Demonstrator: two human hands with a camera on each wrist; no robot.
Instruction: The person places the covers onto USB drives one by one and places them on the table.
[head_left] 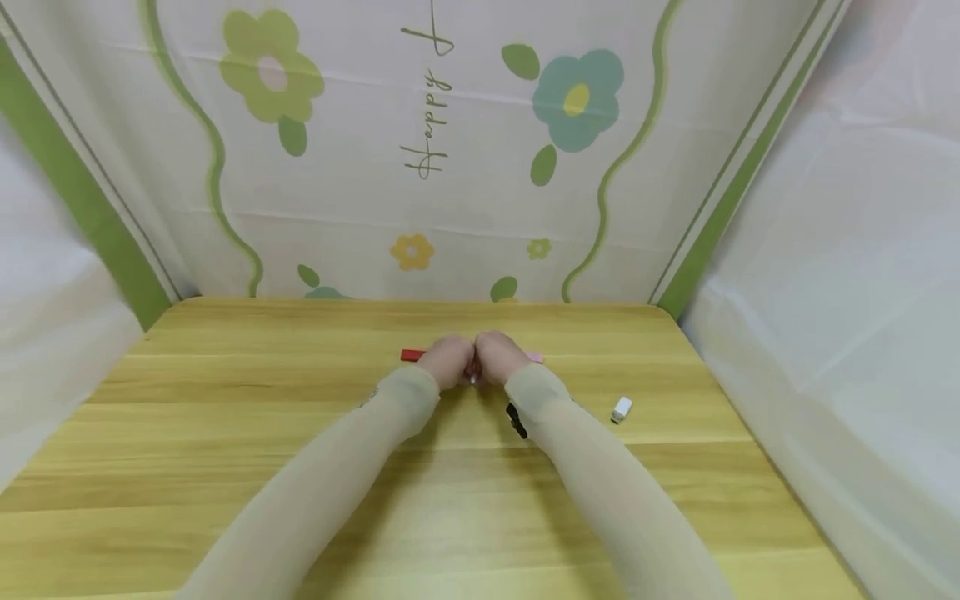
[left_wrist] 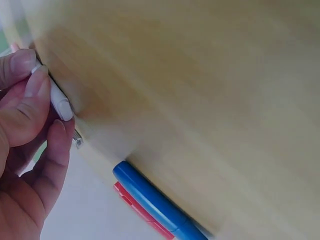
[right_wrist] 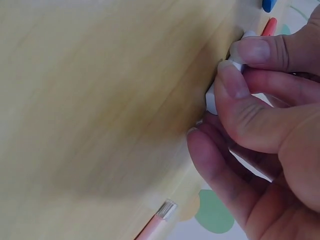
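Both hands meet at the middle of the table, fingertip to fingertip. My left hand (head_left: 449,360) pinches one end of a slim white piece (left_wrist: 61,104) with thumb and fingers. The right hand (head_left: 498,357) pinches the same white piece (right_wrist: 212,99) from its side, the two thumbs close together. Fingers cover most of it, and I cannot tell its kind. A bit of metal (left_wrist: 77,140) shows beyond the left fingertips. Beside the left hand lie a blue pen-like stick (left_wrist: 150,195) and a red one (left_wrist: 142,210). Near the right hand is a pink stick (right_wrist: 149,227) with a metal end.
A small white USB stick (head_left: 622,409) lies on the wooden table (head_left: 225,467), right of the right hand. A flower-printed cloth (head_left: 360,125) hangs along the table's far edge, with white cloth at both sides.
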